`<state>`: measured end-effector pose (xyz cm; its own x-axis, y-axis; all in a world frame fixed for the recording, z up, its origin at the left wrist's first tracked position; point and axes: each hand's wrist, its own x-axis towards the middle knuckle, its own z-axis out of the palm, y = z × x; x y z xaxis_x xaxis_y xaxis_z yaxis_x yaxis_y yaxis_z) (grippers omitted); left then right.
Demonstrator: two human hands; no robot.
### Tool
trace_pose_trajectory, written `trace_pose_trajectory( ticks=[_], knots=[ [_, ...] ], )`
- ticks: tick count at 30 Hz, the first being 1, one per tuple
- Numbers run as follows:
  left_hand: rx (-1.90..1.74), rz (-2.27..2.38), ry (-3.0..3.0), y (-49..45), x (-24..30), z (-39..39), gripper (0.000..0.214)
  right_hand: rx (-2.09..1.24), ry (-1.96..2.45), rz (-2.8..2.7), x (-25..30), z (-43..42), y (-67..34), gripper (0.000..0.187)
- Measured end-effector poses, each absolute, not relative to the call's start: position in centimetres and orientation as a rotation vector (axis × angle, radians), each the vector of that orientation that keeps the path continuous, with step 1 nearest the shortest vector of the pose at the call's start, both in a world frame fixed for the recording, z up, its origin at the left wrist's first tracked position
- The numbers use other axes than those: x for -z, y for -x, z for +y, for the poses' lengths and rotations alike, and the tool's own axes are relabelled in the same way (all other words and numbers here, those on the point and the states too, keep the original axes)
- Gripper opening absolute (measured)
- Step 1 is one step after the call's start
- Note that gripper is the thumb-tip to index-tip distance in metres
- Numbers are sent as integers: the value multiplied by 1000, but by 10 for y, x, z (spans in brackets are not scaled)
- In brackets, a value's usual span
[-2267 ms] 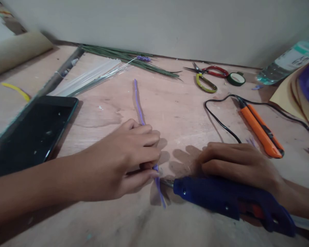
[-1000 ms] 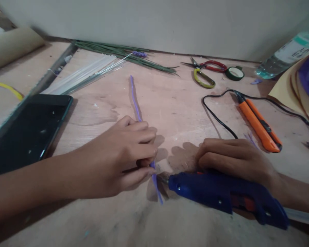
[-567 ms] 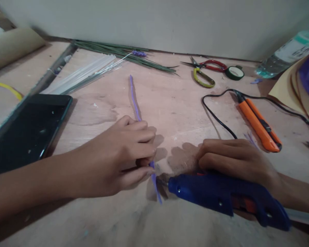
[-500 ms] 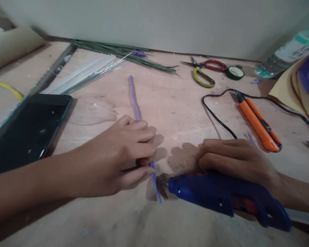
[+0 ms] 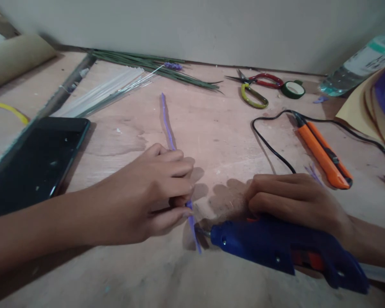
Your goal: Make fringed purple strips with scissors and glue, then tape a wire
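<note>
Purple strip (image 5: 168, 128) lies lengthwise on the plywood table (image 5: 224, 141), running away from me. My left hand (image 5: 147, 196) is closed on its near end, pinched between thumb and fingers. My right hand (image 5: 295, 199) is wrapped around the blue glue gun (image 5: 276, 248), whose nozzle touches the strip just beside my left fingertips. Orange cutter (image 5: 322, 154) sits just beyond my right hand.
</note>
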<state>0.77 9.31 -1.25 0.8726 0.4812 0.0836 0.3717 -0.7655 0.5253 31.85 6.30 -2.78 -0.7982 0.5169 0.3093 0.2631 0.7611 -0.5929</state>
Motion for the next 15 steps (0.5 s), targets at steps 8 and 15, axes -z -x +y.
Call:
trace_pose_trajectory(
  ticks=[8, 15],
  knots=[
    [-287, 639, -2517, -8, 12, 93, 21, -764, 589, -2510, 25, 62, -320, 16],
    [-299, 634, -2509, -8, 12, 93, 22, -740, 569, -2508, 27, 62, -322, 15]
  ],
)
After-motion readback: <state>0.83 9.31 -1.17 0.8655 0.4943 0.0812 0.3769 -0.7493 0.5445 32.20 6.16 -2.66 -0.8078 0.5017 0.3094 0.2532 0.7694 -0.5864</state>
